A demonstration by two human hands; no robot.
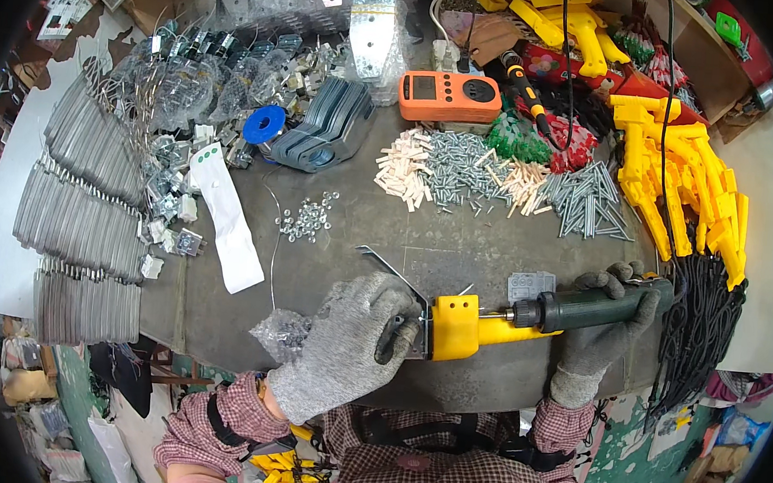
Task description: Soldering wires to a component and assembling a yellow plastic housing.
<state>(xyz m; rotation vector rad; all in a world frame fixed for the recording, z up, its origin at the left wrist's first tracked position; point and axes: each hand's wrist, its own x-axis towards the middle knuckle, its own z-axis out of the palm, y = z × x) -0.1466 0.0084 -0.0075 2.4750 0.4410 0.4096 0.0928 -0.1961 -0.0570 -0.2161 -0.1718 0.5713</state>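
My left hand [342,342], in a grey knit glove, is closed around a bent metal bracket [392,266] near the table's front edge. Against the bracket's right side sits a yellow plastic handle [455,329], lying sideways. My right hand [604,336], gloved too, wraps around a dark green electric screwdriver [588,305]. The screwdriver lies level, its thin bit pointing left at the yellow handle, just above the handle's narrow part. Whether the tip touches a screw cannot be seen. A small grey plastic plate with holes [531,286] rests behind the screwdriver's nose.
Stacked metal plates [80,208] line the left side. Small nuts [307,217], screws [465,166] and long bolts [587,198] lie in heaps behind my hands. An orange meter [449,98] stands at the back. Yellow handles [682,174] and black cords [702,321] pile up at right.
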